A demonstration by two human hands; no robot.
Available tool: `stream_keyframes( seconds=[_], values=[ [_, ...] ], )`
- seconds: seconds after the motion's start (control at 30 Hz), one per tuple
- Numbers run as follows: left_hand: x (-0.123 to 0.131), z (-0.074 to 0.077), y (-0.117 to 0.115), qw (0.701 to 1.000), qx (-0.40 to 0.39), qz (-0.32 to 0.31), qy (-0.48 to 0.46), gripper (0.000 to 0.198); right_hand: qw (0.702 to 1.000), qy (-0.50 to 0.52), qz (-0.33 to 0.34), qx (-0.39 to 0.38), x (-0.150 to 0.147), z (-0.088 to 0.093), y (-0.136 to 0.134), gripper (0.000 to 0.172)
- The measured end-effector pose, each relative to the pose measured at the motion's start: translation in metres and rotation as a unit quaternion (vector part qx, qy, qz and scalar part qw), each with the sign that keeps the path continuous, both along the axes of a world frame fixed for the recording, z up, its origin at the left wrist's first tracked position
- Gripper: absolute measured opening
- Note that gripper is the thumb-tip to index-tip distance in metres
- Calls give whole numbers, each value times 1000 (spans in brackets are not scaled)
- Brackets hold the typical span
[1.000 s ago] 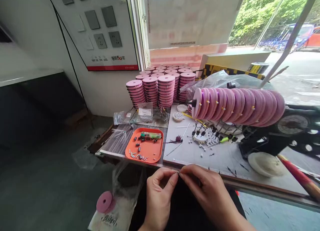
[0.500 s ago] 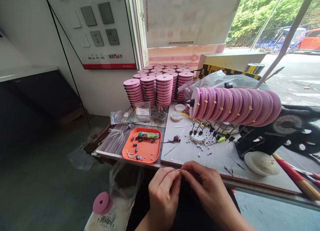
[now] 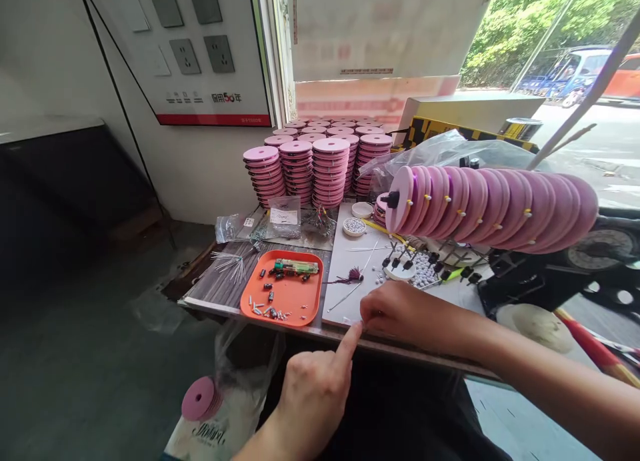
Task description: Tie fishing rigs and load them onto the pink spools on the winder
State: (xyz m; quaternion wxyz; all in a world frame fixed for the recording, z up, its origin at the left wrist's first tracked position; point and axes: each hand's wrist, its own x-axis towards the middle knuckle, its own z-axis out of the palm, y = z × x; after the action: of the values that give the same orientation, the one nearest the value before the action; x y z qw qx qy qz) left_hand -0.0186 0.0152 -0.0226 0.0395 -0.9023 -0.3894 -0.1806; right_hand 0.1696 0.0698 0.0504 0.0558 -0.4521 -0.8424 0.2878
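My left hand (image 3: 316,389) is just in front of the table edge, index finger stretched toward my right hand and the other fingers curled. Its fingertip meets or nearly meets the right hand's fingers. Over the front of the white board (image 3: 343,301), my right hand (image 3: 397,309) is closed in a pinch; anything between its fingers is too small or hidden to see. Nearest to the hands lie a dark red bundle of threads (image 3: 354,274) and a thin rod (image 3: 345,298). An orange tray (image 3: 287,301) holds small black parts, metal tubes and a green-labelled tube (image 3: 296,266).
A row of pink spools (image 3: 480,204) hangs on a black stand (image 3: 530,281) at right. Stacked pink spools (image 3: 331,171) stand behind. White beads (image 3: 425,271), a bead dish (image 3: 354,227) and a bowl (image 3: 535,329) are on the table. Another pink spool (image 3: 200,399) sits low left.
My right hand has moved forward and up over the board, its forearm now crossing from the right. The left hand's index finger has straightened. The view has shifted slightly.
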Motion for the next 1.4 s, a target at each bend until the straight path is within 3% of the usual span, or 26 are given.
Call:
stream_keyframes(
  seconds=[0.17, 0.9, 1.13, 1.4],
  values=[
    [0, -6, -1, 998, -2, 22, 57, 64, 1000, -2, 10, -2, 1, -1, 1, 16],
    [23, -3, -13, 995, 72, 67, 34, 60, 998, 11, -54, -17, 8, -5, -5, 13],
    [25, -1, -13, 987, 120, 72, 82, 56, 995, -72, -66, 24, 7, -3, -16, 16],
    [25, 1, -12, 980, 139, 77, 123, 61, 964, -251, -47, 68, 38, 6, -33, 16]
  ],
)
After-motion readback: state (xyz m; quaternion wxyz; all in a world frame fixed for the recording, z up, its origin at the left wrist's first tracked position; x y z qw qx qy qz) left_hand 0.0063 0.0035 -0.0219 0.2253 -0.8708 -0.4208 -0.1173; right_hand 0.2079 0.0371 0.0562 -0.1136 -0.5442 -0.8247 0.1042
